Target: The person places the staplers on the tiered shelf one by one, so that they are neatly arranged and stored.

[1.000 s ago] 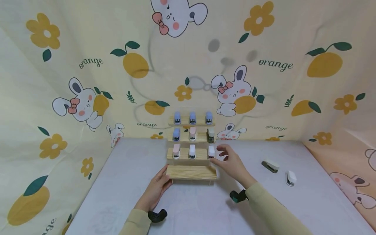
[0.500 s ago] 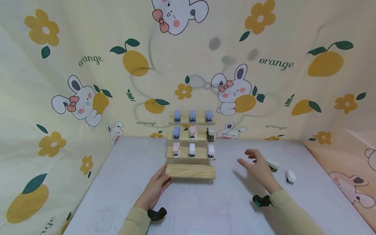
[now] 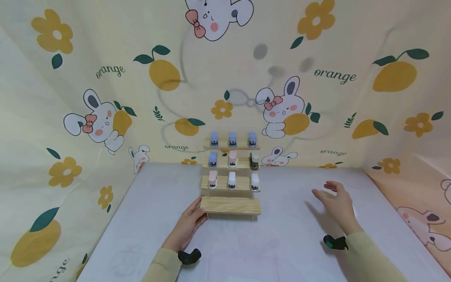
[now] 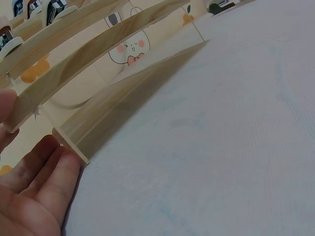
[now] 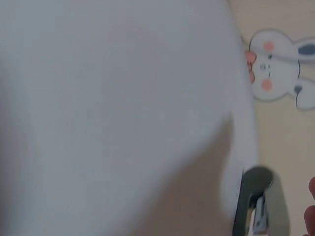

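Observation:
A tiered wooden display rack (image 3: 230,205) stands at mid-table. My left hand (image 3: 190,223) holds the left end of its lowest shelf; in the left wrist view, the thumb is at the plank's end and the fingers (image 4: 54,182) touch the side panel. Mini staplers stand on the upper tiers: blue staplers (image 3: 232,140) on top, then a blue, a pink (image 3: 232,158) and a green one (image 3: 254,161), then a pink and two white staplers (image 3: 231,180). My right hand (image 3: 338,205), fingers curved and apart, is over a grey-green stapler (image 5: 256,206), mostly hidden in the head view.
Behind the right hand, a white stapler (image 3: 354,211) shows only as a sliver. A pale cloth (image 3: 246,250) covers the table. A printed curtain (image 3: 197,78) rises behind and along both sides.
My right hand has let go of the white stapler at the third tier's right end and moved right, to the loose staplers. The left hand has stayed at the rack.

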Tool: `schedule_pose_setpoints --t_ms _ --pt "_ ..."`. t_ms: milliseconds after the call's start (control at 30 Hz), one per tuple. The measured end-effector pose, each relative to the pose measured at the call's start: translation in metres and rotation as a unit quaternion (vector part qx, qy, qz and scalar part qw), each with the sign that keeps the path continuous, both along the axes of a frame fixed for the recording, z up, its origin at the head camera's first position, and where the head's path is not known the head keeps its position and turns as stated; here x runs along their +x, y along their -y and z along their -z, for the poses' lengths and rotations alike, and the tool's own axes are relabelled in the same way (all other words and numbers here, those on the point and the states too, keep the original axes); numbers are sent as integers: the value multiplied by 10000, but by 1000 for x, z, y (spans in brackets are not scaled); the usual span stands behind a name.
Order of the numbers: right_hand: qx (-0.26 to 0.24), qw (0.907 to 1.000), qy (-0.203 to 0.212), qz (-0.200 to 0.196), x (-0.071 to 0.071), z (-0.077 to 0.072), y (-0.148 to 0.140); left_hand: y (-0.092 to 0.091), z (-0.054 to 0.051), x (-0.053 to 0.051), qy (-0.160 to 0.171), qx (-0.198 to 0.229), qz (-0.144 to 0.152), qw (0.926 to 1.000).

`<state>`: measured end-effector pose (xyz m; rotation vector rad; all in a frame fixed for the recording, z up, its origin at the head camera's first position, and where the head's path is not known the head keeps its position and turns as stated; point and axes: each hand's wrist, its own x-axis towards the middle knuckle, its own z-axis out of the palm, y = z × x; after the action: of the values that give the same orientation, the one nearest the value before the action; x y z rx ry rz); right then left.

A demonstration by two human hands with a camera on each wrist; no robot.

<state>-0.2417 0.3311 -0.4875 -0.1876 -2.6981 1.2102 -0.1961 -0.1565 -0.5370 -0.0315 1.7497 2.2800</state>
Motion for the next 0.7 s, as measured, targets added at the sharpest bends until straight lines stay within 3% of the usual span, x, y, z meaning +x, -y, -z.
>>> schedule_pose_setpoints --t_ms 133,367,700 --pt "134 9998 -15 147 1 4 -10 1 2 -1 -30 115 -5 9999" --pt "132 9979 493 407 5 5 -21 0 1 -1 -2 33 27 10000" --pt "154 9963 846 -33 3 3 -20 1 1 -1 -65 81 17 9999"
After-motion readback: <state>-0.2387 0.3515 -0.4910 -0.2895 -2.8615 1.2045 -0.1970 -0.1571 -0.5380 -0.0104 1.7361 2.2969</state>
